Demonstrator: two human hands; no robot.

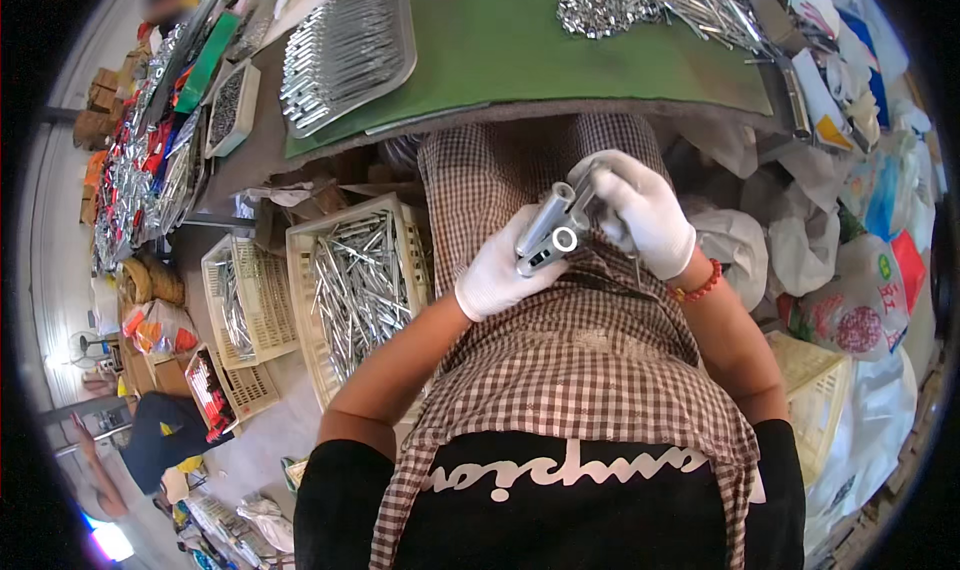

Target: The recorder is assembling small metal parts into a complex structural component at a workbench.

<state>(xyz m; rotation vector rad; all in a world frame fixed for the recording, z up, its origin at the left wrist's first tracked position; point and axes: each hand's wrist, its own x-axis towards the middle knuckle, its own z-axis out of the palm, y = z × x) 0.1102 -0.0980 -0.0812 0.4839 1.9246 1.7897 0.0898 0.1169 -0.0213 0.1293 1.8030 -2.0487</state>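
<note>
Both of my hands wear white gloves and are close together above my lap. My left hand (497,274) is closed around silvery metal tubes (545,220); the round open end of one faces up toward me. My right hand (645,210) is bent in beside the tubes, its thumb and fingers curled together at their far end. A thin metal piece seems to show between those fingers, but its kind is hard to make out. A red bead bracelet circles my right wrist. Beneath the hands lies a brown checked apron (600,380).
The green-topped table (480,50) ahead bears a metal tray (405,65) of rowed metal parts and a pile of small metal pieces (600,0). Left of my legs stands a cream crate (300,270) of metal rods. Plastic bags (850,300) crowd the right. Another person sits far left.
</note>
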